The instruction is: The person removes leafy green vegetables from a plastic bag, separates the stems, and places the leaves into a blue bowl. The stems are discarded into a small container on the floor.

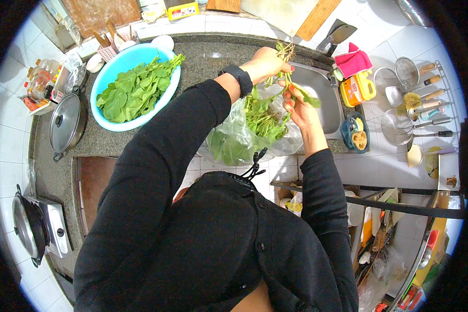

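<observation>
Between my hands is a small bunch of leafy greens (pixel 289 80) with stringy roots at its top end. My left hand (pixel 268 62), with a black watch at the wrist, grips the stems near the roots. Lower down, the fingers of my right hand (pixel 301 104) hold the stems and a leaf. Beneath both hands, a clear plastic bag (pixel 234 117) lies open with more greens (pixel 267 121) inside, at the counter's front edge beside the sink. To the left, a light-blue plastic basin (pixel 101 89) holds a heap of leafy greens (pixel 134 89).
A steel sink (pixel 329 97) is at the right, with a yellow detergent bottle (pixel 357 89) and a blue caddy (pixel 355 132) of scrubbers beyond. A lidded pan (pixel 66 123) stands on the granite counter (pixel 202 58) left of the basin. Strainers (pixel 397 126) hang on the right wall.
</observation>
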Demonstrator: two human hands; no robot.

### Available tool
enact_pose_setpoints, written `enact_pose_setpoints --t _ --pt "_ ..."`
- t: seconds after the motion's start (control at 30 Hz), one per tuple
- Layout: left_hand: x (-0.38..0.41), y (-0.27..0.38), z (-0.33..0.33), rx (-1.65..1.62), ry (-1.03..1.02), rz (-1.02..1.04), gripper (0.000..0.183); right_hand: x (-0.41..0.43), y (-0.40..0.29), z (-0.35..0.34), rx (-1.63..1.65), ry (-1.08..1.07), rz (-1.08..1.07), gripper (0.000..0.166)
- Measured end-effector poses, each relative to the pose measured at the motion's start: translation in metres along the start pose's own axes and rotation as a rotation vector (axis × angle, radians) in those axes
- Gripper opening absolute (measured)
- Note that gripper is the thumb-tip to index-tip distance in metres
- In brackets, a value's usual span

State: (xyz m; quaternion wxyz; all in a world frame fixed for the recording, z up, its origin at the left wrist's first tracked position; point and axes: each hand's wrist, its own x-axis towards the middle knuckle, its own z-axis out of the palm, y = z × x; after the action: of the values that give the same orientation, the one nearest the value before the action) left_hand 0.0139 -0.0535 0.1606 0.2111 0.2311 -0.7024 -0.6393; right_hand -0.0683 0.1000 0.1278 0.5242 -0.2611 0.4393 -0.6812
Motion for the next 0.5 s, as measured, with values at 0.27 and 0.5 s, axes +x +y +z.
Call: enact_pose_setpoints --t 0.27,0.5 --pt "-0.01 0.003 0.001 0.093 0.012 -0.027 0.016 0.008 0.014 0.002 -0.267 0.197 -0.162 0.018" --pt "-0.013 -0.006 -0.006 -0.569 0.06 0.101 0.013 0.003 0.021 -0.039 0.138 0.258 -0.048 0.013"
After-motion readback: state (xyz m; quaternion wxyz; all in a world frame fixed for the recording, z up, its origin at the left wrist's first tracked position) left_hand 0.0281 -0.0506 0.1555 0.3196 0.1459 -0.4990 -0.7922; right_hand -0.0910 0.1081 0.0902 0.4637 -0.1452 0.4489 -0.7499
